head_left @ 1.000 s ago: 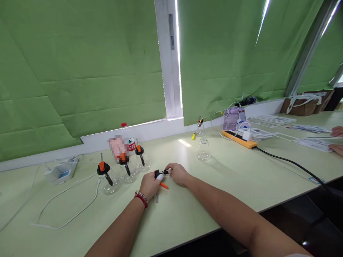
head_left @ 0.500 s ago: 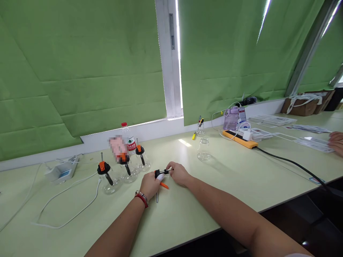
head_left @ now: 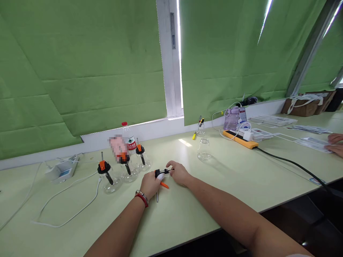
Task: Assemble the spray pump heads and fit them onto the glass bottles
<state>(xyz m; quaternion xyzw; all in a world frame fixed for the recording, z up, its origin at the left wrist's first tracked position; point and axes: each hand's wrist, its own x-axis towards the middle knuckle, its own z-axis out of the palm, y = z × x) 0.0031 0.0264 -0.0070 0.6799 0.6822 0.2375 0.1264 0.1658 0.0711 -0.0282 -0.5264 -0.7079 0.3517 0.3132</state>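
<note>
Just above the tabletop, my left hand [head_left: 150, 184] is closed around a black bottle top [head_left: 158, 174] with an orange lever [head_left: 164, 185] and a thin metal spout [head_left: 157, 197] pointing down toward me. My right hand [head_left: 179, 174] pinches the far end of the black tube that sticks out of this top; its fingertips partly hide that end. To the left stand three glass bottles, the nearest glass bottle [head_left: 112, 186] among them, each with a similar black and orange top. An uncapped glass bottle [head_left: 204, 150] stands beyond my right hand.
Behind the capped bottles are a red-capped water bottle [head_left: 131, 142] and a blurred pink item [head_left: 118, 145]. White cables [head_left: 59, 227] lie at left. A small jar [head_left: 200, 130] holds tools beside a yellow piece [head_left: 194, 136]. An orange power strip [head_left: 241, 139] and another person's hands [head_left: 335, 143] are at right.
My hands and the bottle top stay almost in place. At the right edge, the other person's hands have shifted slightly over the papers, and a second hand now shows.
</note>
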